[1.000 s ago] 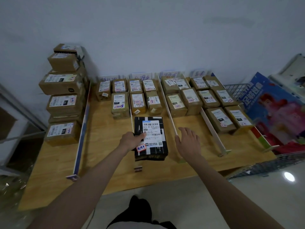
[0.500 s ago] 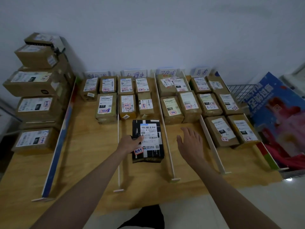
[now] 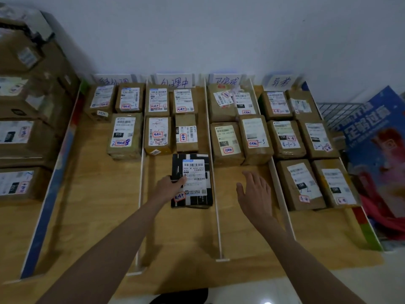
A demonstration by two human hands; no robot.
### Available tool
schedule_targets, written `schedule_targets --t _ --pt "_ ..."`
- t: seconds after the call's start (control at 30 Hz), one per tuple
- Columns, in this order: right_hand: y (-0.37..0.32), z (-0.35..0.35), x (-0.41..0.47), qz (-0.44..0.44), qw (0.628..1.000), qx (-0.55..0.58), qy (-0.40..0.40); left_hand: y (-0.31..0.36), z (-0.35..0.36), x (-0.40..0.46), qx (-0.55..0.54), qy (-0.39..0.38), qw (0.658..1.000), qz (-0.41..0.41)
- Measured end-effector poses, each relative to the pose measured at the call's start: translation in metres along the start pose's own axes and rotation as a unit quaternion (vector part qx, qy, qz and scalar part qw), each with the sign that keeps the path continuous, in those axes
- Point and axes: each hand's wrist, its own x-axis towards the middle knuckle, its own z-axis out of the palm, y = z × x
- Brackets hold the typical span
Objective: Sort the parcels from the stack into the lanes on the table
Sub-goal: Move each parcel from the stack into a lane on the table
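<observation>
A black parcel (image 3: 192, 189) with a white shipping label lies in the second lane from the left, behind two rows of brown boxes. My left hand (image 3: 168, 188) grips its left edge, thumb on the label. My right hand (image 3: 255, 197) hovers open, fingers spread, over the bare wood of the third lane, holding nothing. The stack of brown parcels (image 3: 24, 137) stands at the far left, outside the blue divider (image 3: 54, 178).
White dividers (image 3: 215, 194) split the wooden table (image 3: 98, 205) into lanes with handwritten signs (image 3: 175, 82) at the back wall. Brown boxes fill the far ends of all lanes. A blue printed poster (image 3: 377, 150) and a wire rack sit at the right.
The black parcel has moved forward into the second lane with my left hand on it. My view has shifted closer and to the right. My right hand stays open beside it.
</observation>
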Motion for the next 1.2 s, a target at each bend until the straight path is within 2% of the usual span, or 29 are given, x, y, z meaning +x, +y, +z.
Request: schedule_targets --t 0.37,0.53,0.67,0.87,1.03,1.2 --pt "0.003 -0.003 0.013 0.001 1.0 -0.003 -0.002 0.008 0.005 0.006 0.026 0.037 0.999 -0.023" --pt "-0.01 -0.016 0.011 -0.01 1.0 0.003 0.009 0.022 -0.011 -0.014 0.086 0.084 0.993 0.013" --pt "-0.031 -0.033 0.006 -0.03 0.999 0.005 0.03 0.036 -0.033 -0.039 0.191 0.138 0.967 0.101" --pt "-0.068 -0.053 -0.019 -0.077 0.995 0.004 0.07 0.027 -0.061 -0.086 0.317 0.213 0.902 0.202" --pt "-0.099 -0.046 -0.062 -0.108 0.99 -0.001 0.091 -0.019 -0.076 -0.134 0.392 0.251 0.856 0.226" --pt "-0.129 -0.025 -0.114 -0.13 0.988 0.007 0.078 -0.08 -0.1 -0.174 0.408 0.254 0.854 0.201"
